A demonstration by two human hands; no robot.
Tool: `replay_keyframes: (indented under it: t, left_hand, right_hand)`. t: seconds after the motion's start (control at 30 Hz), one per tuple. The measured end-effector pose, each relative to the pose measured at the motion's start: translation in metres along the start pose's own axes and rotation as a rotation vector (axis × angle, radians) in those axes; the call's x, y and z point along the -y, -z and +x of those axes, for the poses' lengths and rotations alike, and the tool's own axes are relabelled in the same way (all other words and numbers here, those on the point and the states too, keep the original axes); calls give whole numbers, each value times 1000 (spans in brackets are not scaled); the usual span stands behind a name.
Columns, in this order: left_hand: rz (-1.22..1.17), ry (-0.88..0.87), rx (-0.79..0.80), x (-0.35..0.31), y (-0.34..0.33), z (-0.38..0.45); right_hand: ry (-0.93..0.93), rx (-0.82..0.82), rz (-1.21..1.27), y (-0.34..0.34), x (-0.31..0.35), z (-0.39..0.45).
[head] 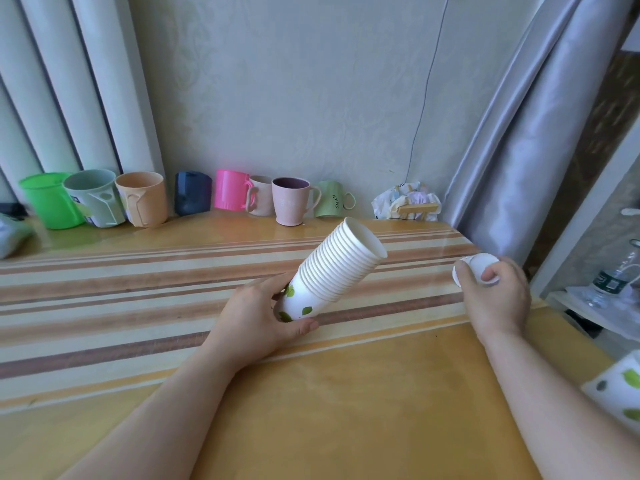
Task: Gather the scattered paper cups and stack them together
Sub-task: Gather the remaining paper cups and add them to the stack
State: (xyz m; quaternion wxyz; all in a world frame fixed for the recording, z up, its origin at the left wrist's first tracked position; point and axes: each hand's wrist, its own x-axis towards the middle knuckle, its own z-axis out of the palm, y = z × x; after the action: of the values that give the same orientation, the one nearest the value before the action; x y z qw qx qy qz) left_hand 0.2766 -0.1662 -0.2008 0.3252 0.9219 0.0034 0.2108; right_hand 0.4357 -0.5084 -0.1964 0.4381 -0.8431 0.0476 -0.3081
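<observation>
My left hand (258,315) grips the bottom of a tall stack of white paper cups (337,268) with green leaf prints. The stack is tilted, its open mouth pointing up and to the right above the table. My right hand (495,296) is closed around a single white paper cup (479,266) near the table's right edge; only its rim and part of its wall show past my fingers. One more leaf-printed paper cup (618,388) lies at the frame's right edge beside my right forearm.
The wooden table (346,393) has a striped runner (121,296) across it. Along the wall stands a row of plastic mugs, from a green one (48,199) to a pale green one (330,199). Crumpled paper (407,200) sits at the back right beside a grey curtain (519,150).
</observation>
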Motion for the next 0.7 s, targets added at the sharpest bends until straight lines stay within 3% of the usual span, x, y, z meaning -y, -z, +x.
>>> replay_keyframes:
  t: [0.1, 0.23, 0.4, 0.53, 0.6, 0.7]
  left_hand:
    - [2, 4, 8, 1, 0, 0]
    - [-10, 12, 14, 3, -1, 0]
    - [11, 10, 15, 4, -1, 1]
    - [16, 5, 21, 3, -2, 1]
    - [31, 3, 21, 3, -2, 1]
    - [32, -9, 18, 3, -3, 0]
  right_hand:
    - [14, -17, -47, 5, 8, -7]
    - [-42, 118, -34, 13, 10, -14]
    - [-48, 384, -305, 17, 13, -15]
    - [-21, 414, -505, 21, 23, -18]
    - [-35, 342, -218, 22, 41, -24]
    - [-262, 330, 731, 24, 82, -43]
